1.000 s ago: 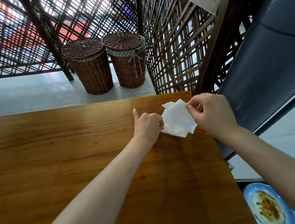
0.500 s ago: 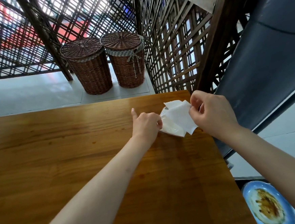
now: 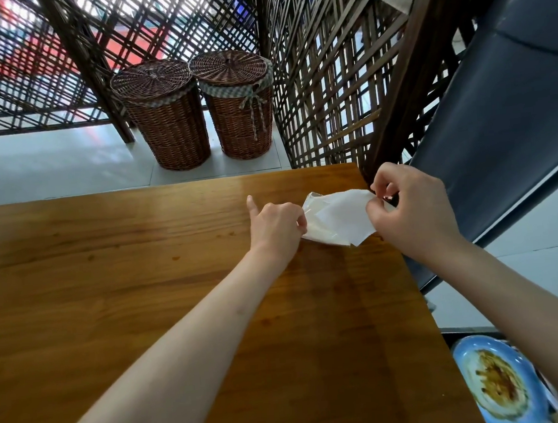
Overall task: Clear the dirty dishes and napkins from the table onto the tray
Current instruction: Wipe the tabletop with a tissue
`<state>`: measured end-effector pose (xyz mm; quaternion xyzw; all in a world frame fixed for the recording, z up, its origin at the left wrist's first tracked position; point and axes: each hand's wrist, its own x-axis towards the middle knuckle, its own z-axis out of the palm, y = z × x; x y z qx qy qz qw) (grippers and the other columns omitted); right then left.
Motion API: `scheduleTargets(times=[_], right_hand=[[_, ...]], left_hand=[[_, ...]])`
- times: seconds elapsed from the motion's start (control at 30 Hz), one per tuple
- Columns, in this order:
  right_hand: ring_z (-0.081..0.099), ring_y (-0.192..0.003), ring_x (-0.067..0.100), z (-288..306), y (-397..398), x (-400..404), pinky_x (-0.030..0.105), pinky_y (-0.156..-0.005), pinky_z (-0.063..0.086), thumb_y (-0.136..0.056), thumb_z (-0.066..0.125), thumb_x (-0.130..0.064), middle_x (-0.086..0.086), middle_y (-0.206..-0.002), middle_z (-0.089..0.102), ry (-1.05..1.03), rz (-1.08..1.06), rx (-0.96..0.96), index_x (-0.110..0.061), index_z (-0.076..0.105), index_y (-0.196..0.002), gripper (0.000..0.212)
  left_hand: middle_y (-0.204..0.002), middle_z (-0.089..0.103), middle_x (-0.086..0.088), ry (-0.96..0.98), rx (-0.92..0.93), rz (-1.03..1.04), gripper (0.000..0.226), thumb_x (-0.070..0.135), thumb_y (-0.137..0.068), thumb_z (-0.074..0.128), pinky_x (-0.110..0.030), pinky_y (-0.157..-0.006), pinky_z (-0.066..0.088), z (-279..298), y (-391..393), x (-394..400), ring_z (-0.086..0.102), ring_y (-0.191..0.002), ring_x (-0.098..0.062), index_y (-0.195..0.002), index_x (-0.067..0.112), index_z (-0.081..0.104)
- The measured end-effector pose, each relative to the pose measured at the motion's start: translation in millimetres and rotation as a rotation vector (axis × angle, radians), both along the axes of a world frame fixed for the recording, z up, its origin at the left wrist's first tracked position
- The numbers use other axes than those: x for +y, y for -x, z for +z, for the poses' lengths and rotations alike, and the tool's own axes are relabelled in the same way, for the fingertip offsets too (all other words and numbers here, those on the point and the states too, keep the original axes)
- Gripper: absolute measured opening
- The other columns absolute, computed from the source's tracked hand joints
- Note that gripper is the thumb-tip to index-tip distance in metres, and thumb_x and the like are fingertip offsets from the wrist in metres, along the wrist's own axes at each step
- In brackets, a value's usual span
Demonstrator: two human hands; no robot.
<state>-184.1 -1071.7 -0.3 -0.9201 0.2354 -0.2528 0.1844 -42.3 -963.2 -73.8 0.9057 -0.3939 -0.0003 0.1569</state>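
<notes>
From the head camera: two bare hands work a bundle of white napkins at the far right corner of a wooden table, at about one o'clock from the middle of the picture. The left hand has its fingers curled around the bundle's left edge, with one finger sticking straight up at eleven o'clock from the knuckles. The right hand pinches the bundle's upper right corner between thumb and fingertips, fingers bent tight. The napkins stretch between the two hands; their lower edge sits at or just above the tabletop, and contact cannot be judged. One sheet looks glossy, the others matt.

At five o'clock, past the table's right edge and lower down, a blue plate smeared with brown food remains lies on a dark tray, of which only the rim shows. The right forearm crosses above the plate.

Beyond the table's far edge, at twelve o'clock, two lidded wicker baskets stand side by side on a pale floor, nearly touching, the right one trimmed with checked cloth and a bow. Dark wooden lattice screens rise behind and to their right. A grey padded bench back fills the two o'clock area.
</notes>
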Motion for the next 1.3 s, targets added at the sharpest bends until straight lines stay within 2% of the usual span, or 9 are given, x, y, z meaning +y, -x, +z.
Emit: scheduleTargets(times=[0.17,0.3,0.37,0.5,0.63,0.77,0.9,1.1,1.3], right_hand=[[0.054,-0.063,0.015,10.8,2.9,3.4,0.018,-0.054,0.043,-0.085,0.061,-0.010,-0.001,-0.070,0.056,0.066,-0.083,-0.131,-0.013,0.054,-0.081,0.009],[0.060,-0.086,0.020,10.0,6.7,5.6,0.023,-0.070,0.047,-0.086,0.061,-0.004,0.007,-0.094,0.064,0.066,-0.101,-0.123,-0.004,0.061,-0.109,0.023],[0.061,-0.089,0.024,8.6,8.9,6.9,0.023,-0.072,0.044,-0.085,0.061,-0.003,0.012,-0.095,0.067,0.095,-0.091,-0.111,-0.001,0.065,-0.103,0.019],[0.053,-0.072,0.015,6.5,13.4,11.9,0.014,-0.058,0.035,-0.081,0.064,-0.004,0.008,-0.076,0.062,0.113,-0.065,-0.066,-0.004,0.067,-0.080,0.003],[0.045,-0.063,0.010,1.1,21.1,22.5,0.013,-0.052,0.030,-0.076,0.066,-0.003,-0.002,-0.071,0.049,0.094,-0.055,-0.038,-0.011,0.057,-0.070,0.014],[0.043,-0.060,0.008,-13.1,31.1,40.4,0.015,-0.050,0.032,-0.076,0.068,-0.007,-0.002,-0.071,0.048,0.059,-0.043,0.057,-0.017,0.049,-0.070,0.022],[0.047,-0.064,0.007,-29.9,42.6,66.6,0.015,-0.052,0.036,-0.078,0.067,-0.010,-0.004,-0.072,0.048,0.015,-0.028,0.159,-0.019,0.048,-0.073,0.022],[0.047,-0.069,0.006,-62.5,55.6,119.7,0.010,-0.054,0.034,-0.083,0.064,-0.017,-0.007,-0.075,0.048,-0.055,-0.051,0.321,-0.023,0.046,-0.076,0.020],[0.047,-0.094,0.006,-80.9,60.8,153.4,0.013,-0.069,0.040,-0.084,0.059,-0.030,-0.008,-0.095,0.054,-0.141,-0.043,0.405,-0.022,0.054,-0.082,0.009]], left_hand=[[-0.094,0.070,0.002,0.008,-0.002,0.026,0.013,0.022,-0.094,0.055,-0.055,-0.113,-0.001,-0.8,4.2,4.0,0.060,-0.100,-0.019,-0.092,0.022,0.068],[-0.096,0.070,0.002,0.004,-0.003,0.029,0.013,0.024,-0.093,0.056,-0.056,-0.112,0.000,-0.5,5.5,8.6,0.060,-0.102,-0.020,-0.095,0.022,0.068],[-0.096,0.070,0.002,0.006,-0.008,0.024,0.012,0.025,-0.092,0.057,-0.056,-0.112,0.001,0.4,5.7,9.8,0.060,-0.102,-0.020,-0.095,0.022,0.068],[-0.101,0.069,0.003,0.039,0.037,0.002,0.013,0.029,-0.090,0.061,-0.056,-0.113,0.004,0.9,3.5,13.9,0.059,-0.105,-0.018,-0.100,0.023,0.067],[-0.110,0.063,0.002,0.087,0.128,-0.041,0.026,0.025,-0.087,0.065,-0.055,-0.113,0.017,-1.5,4.8,21.5,0.054,-0.111,-0.020,-0.113,0.027,0.065],[-0.123,0.053,-0.003,0.196,0.169,-0.101,0.050,0.021,-0.083,0.067,-0.039,-0.103,0.034,-7.6,9.0,45.7,0.046,-0.116,-0.024,-0.131,0.028,0.053],[-0.134,0.047,-0.003,0.157,0.192,-0.072,0.069,0.035,-0.081,0.068,-0.040,-0.106,0.030,-15.4,13.5,81.2,0.039,-0.125,-0.025,-0.142,0.030,0.035],[-0.145,0.036,0.002,0.056,0.150,-0.099,0.073,0.054,-0.080,0.061,-0.044,-0.114,0.017,-17.2,27.8,145.2,0.024,-0.137,-0.020,-0.142,0.028,0.032],[-0.156,0.016,0.003,-0.129,0.101,-0.130,0.090,0.074,-0.077,0.045,-0.046,-0.116,0.000,-24.2,47.6,200.0,0.005,-0.145,-0.021,-0.148,0.028,0.015]])
